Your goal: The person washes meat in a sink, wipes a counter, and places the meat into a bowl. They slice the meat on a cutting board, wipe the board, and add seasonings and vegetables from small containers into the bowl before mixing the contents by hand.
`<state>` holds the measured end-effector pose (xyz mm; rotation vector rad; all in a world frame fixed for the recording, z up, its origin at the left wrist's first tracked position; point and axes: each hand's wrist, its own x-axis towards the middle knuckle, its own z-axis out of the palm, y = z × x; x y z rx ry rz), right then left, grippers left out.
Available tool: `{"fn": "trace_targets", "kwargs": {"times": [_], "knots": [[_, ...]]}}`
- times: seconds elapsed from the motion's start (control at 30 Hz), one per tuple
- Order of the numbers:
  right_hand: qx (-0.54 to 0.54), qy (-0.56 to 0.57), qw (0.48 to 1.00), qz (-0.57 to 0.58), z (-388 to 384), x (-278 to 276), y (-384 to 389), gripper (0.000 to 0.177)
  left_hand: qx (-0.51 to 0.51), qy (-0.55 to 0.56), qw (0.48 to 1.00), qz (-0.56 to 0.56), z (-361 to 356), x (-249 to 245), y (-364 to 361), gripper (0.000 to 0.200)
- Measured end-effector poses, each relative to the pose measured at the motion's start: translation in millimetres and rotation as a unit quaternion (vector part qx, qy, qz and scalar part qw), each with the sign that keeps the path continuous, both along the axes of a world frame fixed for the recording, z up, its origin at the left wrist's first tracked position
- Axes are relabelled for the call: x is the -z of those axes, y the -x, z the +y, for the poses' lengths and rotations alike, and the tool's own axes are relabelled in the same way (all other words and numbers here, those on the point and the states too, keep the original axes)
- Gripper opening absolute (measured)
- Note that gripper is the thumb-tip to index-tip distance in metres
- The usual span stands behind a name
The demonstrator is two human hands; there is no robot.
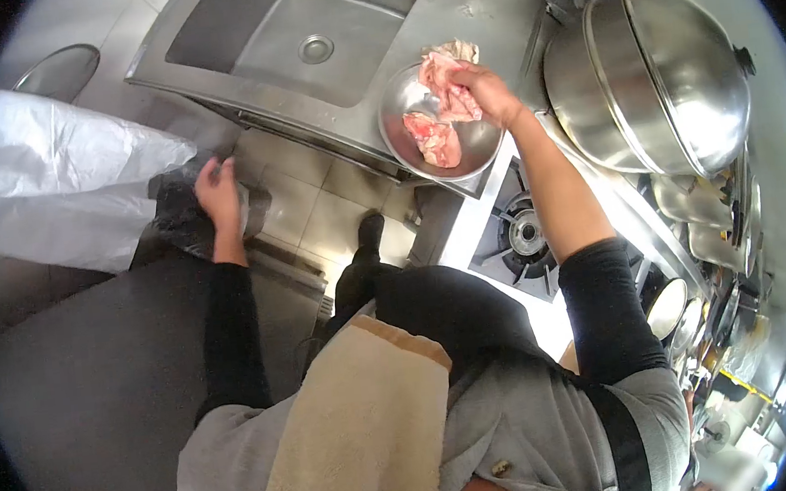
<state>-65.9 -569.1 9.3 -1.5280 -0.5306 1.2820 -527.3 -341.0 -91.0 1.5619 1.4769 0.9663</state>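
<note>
From the head view, your right hand [489,97] has its fingers clamped on a limp, ragged pink piece of raw meat [447,80] over a round, shiny metal bowl [489,148]; a lumpier second piece [433,139] lies inside. Your left hand [219,203] curls beside crinkled white plastic [59,172]; you cannot tell whether its fingers grip anything. The smooth, square-cornered steel sink [342,39] lies far; a domed metal pot [617,85], right.

A kitchen, professional in appearance, is indicated by the stainless-steel sink [336,21], gas burner [525,231], large dome-lidded steel pot [617,81] and tiled floor [298,170].
</note>
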Motion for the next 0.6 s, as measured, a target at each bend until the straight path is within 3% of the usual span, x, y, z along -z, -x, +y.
{"fn": "trace_targets", "kwargs": {"times": [0.03,0.07,0.1,0.13,0.17,0.2,0.27,0.33,0.4,0.47,0.53,0.6], "knots": [[0.039,-0.020,0.997,0.069,-3.9,-31.9,16.2,0.023,0.062,-0.022,0.996,-0.060,-22.2,-28.5,-36.9,0.029],[0.041,-0.020,0.997,0.068,-7.7,-38.6,18.9,0.023,0.120,0.005,0.988,-0.095,-37.6,-43.4,-70.6,0.021],[0.043,-0.061,0.993,0.092,-8.5,-42.8,20.3,0.023,0.193,0.060,0.973,-0.111,-66.5,-91.2,-109.2,0.019],[0.042,-0.102,0.987,0.116,-7.9,-48.5,23.6,0.023,0.276,0.087,0.932,-0.217,-88.5,-111.6,-144.1,0.028],[0.046,-0.102,0.986,0.123,-6.4,-62.7,33.3,0.022,0.328,0.148,0.899,-0.251,-106.3,-131.9,-176.8,0.045],[0.042,-0.101,0.986,0.123,-5.6,-73.5,43.5,0.022,0.336,0.199,0.857,-0.337,-124.7,-137.9,-206.4,0.050],[0.017,-0.071,0.992,0.106,-6.4,-87.4,55.6,0.018,0.425,0.154,0.843,-0.292,-125.2,-127.7,-259.8,0.043],[-0.004,-0.061,0.995,0.075,-11.9,-67.6,43.2,0.017,0.424,0.198,0.828,-0.308,-115.8,-114.9,-281.0,0.039],[0.142,-0.083,0.984,0.061,-18.6,-67.6,43.8,0.016,0.428,0.242,0.809,-0.322,-120.6,-126.1,-290.0,0.036],[0.157,-0.065,0.984,0.050,-32.1,-66.3,51.2,0.020,0.393,0.320,0.785,-0.355,-121.3,-136.3,-287.0,0.034],[0.085,-0.047,0.982,-0.160,-45.5,-59.3,65.6,0.025,0.400,0.352,0.780,-0.330,-112.9,-115.9,-294.7,0.033],[0.105,-0.068,0.981,-0.150,-49.4,-39.1,57.6,0.027,0.406,0.323,0.788,-0.332,-113.0,-116.5,-296.8,0.035]]}}
